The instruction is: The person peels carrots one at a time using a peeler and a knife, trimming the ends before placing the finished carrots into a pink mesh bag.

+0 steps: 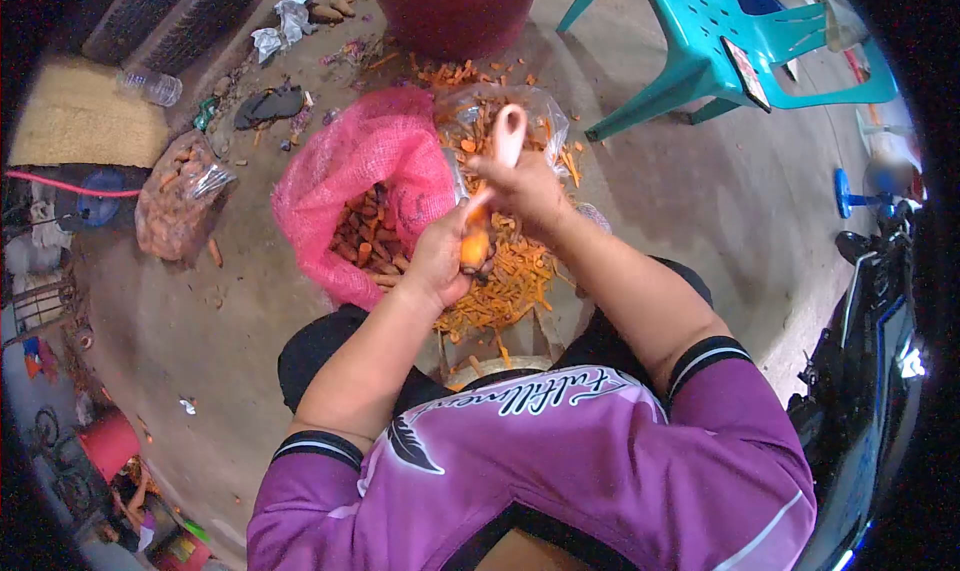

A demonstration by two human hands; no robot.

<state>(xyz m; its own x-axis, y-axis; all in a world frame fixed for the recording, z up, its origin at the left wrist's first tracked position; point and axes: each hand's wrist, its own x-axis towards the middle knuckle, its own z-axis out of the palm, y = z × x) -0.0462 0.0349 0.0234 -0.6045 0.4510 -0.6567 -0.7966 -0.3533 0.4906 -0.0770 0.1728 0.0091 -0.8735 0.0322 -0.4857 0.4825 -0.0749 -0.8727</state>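
The single view comes from a head-worn camera, looking forward and steeply down from just above the purple shirt (600,491), which fills the bottom of the frame at close range. Somewhat farther off, near the middle, are the left hand (437,256) and right hand (530,186). The floor (690,191) spreads beyond, up to a red tub (455,16) cut by the top edge. The wide lens bends the outer parts, and darkness rounds off the corners.
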